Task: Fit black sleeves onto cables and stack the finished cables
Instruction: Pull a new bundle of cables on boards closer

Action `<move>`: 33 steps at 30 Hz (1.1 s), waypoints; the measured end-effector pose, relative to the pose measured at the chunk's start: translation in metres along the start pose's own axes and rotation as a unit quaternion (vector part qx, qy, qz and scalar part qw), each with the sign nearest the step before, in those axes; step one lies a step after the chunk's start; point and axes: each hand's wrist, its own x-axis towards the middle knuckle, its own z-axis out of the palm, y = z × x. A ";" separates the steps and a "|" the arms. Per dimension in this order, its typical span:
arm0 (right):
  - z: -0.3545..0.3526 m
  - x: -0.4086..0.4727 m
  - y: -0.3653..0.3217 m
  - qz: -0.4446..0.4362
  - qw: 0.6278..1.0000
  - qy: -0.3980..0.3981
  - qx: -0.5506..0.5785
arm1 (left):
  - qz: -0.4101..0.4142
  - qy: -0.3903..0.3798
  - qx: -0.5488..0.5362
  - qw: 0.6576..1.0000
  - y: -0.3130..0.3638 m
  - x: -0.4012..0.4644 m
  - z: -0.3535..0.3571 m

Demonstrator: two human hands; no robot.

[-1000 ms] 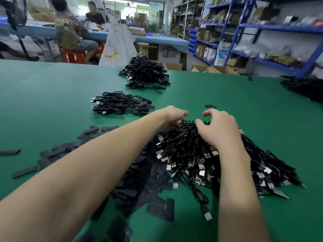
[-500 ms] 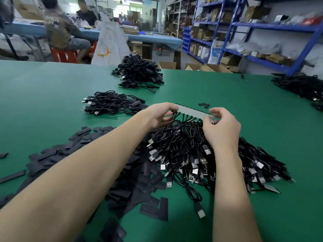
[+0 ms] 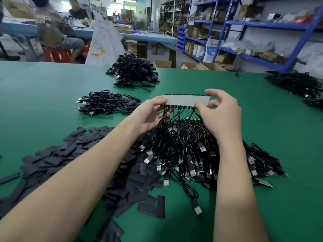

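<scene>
While viewed from the head camera, noted left hand (image 3: 150, 116) pinching the left end of a pale strip (image 3: 187, 100) and right hand (image 3: 222, 116) pinching its right end. Strip held level above the worktop (image 3: 43, 88), with black cables (image 3: 174, 117) hanging from its lower edge into the large cable pile (image 3: 192, 154) beneath. Loose black sleeves (image 3: 70, 154) heaped left of that pile. Two stacks of finished cables (image 3: 104, 103) lying further back on the left.

Both forearms are bare to the frame's edge; left hand (image 3: 150, 116) and right hand (image 3: 222, 117) wear nothing.
</scene>
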 end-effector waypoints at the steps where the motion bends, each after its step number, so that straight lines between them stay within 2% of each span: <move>1: -0.001 0.000 -0.004 -0.003 1.000 0.005 0.028 | 0.002 -0.004 0.015 1.000 0.002 -0.002 0.001; 4: 0.002 -0.003 -0.018 -0.004 0.993 0.019 0.112 | -0.013 -0.038 0.075 0.996 0.005 -0.009 -0.002; 6: 0.005 -0.006 -0.026 -0.013 0.990 0.020 0.142 | -0.031 -0.072 0.061 0.995 0.008 -0.013 -0.008; 8: 0.007 -0.006 -0.031 -0.021 0.990 0.012 0.138 | -0.025 -0.075 0.041 0.996 0.014 -0.017 -0.014; 11: 0.005 -0.006 -0.031 -0.022 0.996 -0.035 0.081 | -0.014 -0.043 0.044 0.998 0.020 -0.017 -0.020; 13: 0.003 -0.005 -0.029 -0.030 0.997 -0.071 0.001 | -0.014 -0.030 0.047 0.998 0.022 -0.018 -0.023; 17: -0.005 -0.004 -0.026 -0.031 0.984 -0.127 -0.122 | -0.010 -0.014 0.000 1.000 0.017 -0.021 -0.029; 22: -0.007 -0.002 -0.018 -0.029 0.973 -0.139 -0.184 | -0.021 0.013 -0.071 0.997 0.008 -0.020 -0.035; 24: -0.006 -0.002 -0.018 -0.034 0.970 -0.150 -0.187 | -0.035 0.063 -0.017 0.997 0.005 -0.018 -0.033; 25: -0.004 -0.002 -0.017 -0.038 0.971 -0.155 -0.177 | -0.030 0.110 0.064 0.991 0.005 -0.016 -0.032; 26: -0.002 -0.003 -0.017 -0.043 0.972 -0.158 -0.166 | -0.016 0.165 0.185 0.969 0.004 -0.015 -0.031; 28: 0.001 -0.004 -0.017 -0.059 0.972 -0.158 -0.161 | 0.059 0.243 0.396 0.884 0.007 -0.016 -0.024; 29: 0.004 -0.005 -0.018 -0.070 0.971 -0.160 -0.163 | 0.092 0.244 0.432 0.863 0.010 -0.019 -0.018; 30: 0.006 -0.006 -0.019 -0.082 0.969 -0.167 -0.163 | 0.099 0.229 0.442 0.862 0.015 -0.023 -0.010; 32: 0.011 -0.008 -0.023 -0.110 0.961 -0.198 -0.159 | 0.056 0.178 0.450 0.873 0.023 -0.031 0.010; 33: 0.013 -0.009 -0.025 -0.125 0.955 -0.218 -0.155 | 0.032 0.157 0.469 0.869 0.024 -0.034 0.018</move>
